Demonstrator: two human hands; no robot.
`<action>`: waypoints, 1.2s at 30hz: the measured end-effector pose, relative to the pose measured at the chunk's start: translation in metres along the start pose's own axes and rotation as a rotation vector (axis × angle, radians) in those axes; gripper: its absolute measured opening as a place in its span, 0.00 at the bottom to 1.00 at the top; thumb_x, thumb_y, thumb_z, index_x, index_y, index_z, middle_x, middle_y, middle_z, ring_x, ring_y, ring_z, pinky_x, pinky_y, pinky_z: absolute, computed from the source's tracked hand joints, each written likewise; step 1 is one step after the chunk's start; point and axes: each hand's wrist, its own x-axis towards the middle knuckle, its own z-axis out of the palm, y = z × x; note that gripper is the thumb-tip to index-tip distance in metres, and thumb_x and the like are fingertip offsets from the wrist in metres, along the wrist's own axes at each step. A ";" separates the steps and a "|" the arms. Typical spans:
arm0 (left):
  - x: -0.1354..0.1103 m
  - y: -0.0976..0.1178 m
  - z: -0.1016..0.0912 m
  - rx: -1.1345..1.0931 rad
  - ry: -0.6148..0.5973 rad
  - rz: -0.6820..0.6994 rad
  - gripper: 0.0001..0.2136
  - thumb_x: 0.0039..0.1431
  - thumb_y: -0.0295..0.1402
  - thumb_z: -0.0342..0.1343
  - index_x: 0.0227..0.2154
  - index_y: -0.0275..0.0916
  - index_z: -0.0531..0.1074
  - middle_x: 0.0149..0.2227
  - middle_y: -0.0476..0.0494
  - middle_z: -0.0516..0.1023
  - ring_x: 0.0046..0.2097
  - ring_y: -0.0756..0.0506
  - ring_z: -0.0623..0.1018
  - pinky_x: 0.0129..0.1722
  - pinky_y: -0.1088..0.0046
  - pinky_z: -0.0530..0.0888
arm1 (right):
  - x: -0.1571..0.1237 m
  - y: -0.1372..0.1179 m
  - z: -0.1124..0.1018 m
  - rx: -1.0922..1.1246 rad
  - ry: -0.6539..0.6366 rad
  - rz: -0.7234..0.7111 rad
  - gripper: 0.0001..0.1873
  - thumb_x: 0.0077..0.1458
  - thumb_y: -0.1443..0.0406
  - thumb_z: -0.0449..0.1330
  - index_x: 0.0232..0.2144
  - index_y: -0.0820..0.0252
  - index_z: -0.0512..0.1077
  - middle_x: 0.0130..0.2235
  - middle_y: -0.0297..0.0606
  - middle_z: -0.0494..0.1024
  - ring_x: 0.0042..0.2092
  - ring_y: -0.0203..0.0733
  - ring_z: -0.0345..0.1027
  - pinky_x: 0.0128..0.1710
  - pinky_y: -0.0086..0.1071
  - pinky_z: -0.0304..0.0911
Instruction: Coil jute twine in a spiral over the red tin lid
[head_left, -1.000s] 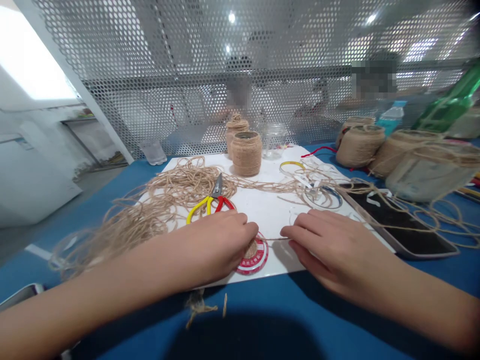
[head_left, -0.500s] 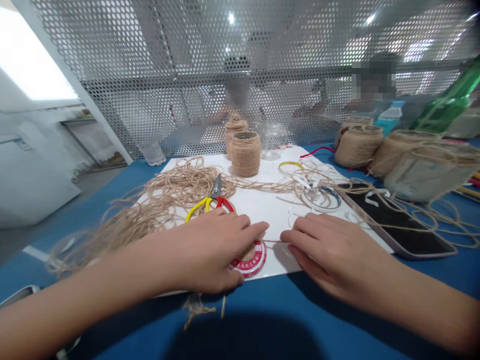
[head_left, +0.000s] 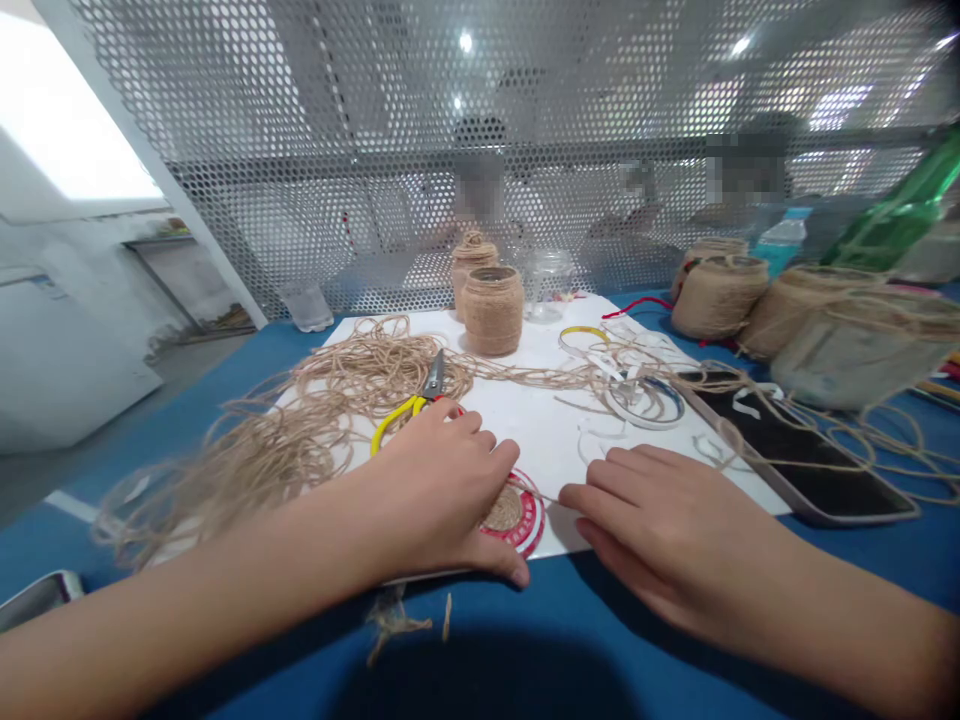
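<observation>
My left hand (head_left: 442,490) grips a round red-and-white lid (head_left: 525,515) at the near edge of a white board (head_left: 540,420), thumb under its rim and fingers over its top. A spiral of jute twine (head_left: 504,508) covers the lid's middle. My right hand (head_left: 660,520) lies just right of the lid, fingers together, pinching the twine strand that leads off the spiral. Yellow-and-red scissors (head_left: 412,405) lie just behind my left hand.
A loose heap of jute twine (head_left: 315,420) spreads over the board's left. Twine-wrapped jars (head_left: 491,308) stand at the back, more (head_left: 720,292) at the right. A tablet (head_left: 795,450) lies right of the board, tape rings (head_left: 645,398) beside it. Perforated metal screen behind; people sit beyond it.
My left hand has turned on the lid, its thumb now at the near rim, and more of the twine spiral shows. My right hand has drawn slightly nearer.
</observation>
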 end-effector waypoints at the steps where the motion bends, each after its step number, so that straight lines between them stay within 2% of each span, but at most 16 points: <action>1: 0.000 0.001 0.000 0.006 -0.006 -0.005 0.31 0.44 0.65 0.50 0.29 0.37 0.70 0.29 0.40 0.75 0.34 0.39 0.74 0.35 0.64 0.66 | 0.000 -0.001 0.000 -0.010 0.012 -0.008 0.09 0.57 0.68 0.50 0.35 0.58 0.71 0.29 0.35 0.69 0.31 0.41 0.57 0.32 0.36 0.46; 6: 0.002 0.007 0.002 0.041 0.017 -0.038 0.33 0.44 0.66 0.47 0.26 0.35 0.70 0.28 0.39 0.75 0.34 0.39 0.75 0.36 0.63 0.66 | -0.001 -0.004 -0.002 -0.054 0.060 -0.042 0.10 0.56 0.69 0.51 0.37 0.59 0.72 0.28 0.35 0.69 0.30 0.41 0.57 0.32 0.36 0.47; 15: 0.006 0.004 0.009 0.030 0.110 -0.043 0.37 0.43 0.70 0.40 0.23 0.35 0.70 0.26 0.38 0.74 0.34 0.38 0.74 0.43 0.57 0.64 | -0.001 0.000 -0.001 -0.104 -0.007 -0.051 0.07 0.55 0.68 0.53 0.33 0.57 0.71 0.27 0.34 0.69 0.30 0.41 0.57 0.31 0.36 0.46; 18: 0.007 0.003 0.009 0.026 0.096 -0.057 0.34 0.51 0.65 0.40 0.24 0.35 0.71 0.27 0.38 0.75 0.35 0.37 0.74 0.42 0.58 0.65 | -0.002 0.000 0.000 -0.101 -0.013 -0.049 0.06 0.55 0.68 0.53 0.32 0.57 0.70 0.27 0.34 0.68 0.30 0.40 0.57 0.31 0.36 0.46; 22: 0.010 -0.001 0.011 0.019 0.041 -0.093 0.26 0.64 0.50 0.39 0.27 0.35 0.72 0.29 0.38 0.76 0.35 0.39 0.75 0.38 0.61 0.66 | -0.003 0.001 0.002 -0.105 -0.030 -0.045 0.05 0.54 0.68 0.54 0.30 0.58 0.69 0.27 0.34 0.68 0.30 0.40 0.57 0.32 0.36 0.46; 28: 0.012 -0.011 0.013 -0.035 0.070 -0.094 0.21 0.66 0.38 0.39 0.25 0.36 0.73 0.27 0.41 0.76 0.33 0.42 0.74 0.36 0.65 0.65 | -0.003 0.003 0.005 -0.108 -0.067 -0.038 0.04 0.56 0.68 0.53 0.30 0.57 0.68 0.28 0.33 0.68 0.30 0.40 0.56 0.32 0.36 0.45; 36: 0.013 -0.020 0.015 -0.100 0.037 -0.126 0.21 0.66 0.37 0.38 0.25 0.35 0.71 0.27 0.41 0.75 0.32 0.42 0.72 0.33 0.66 0.65 | 0.000 0.005 0.006 -0.148 -0.022 -0.059 0.04 0.53 0.69 0.56 0.28 0.57 0.69 0.27 0.34 0.68 0.30 0.41 0.57 0.35 0.36 0.47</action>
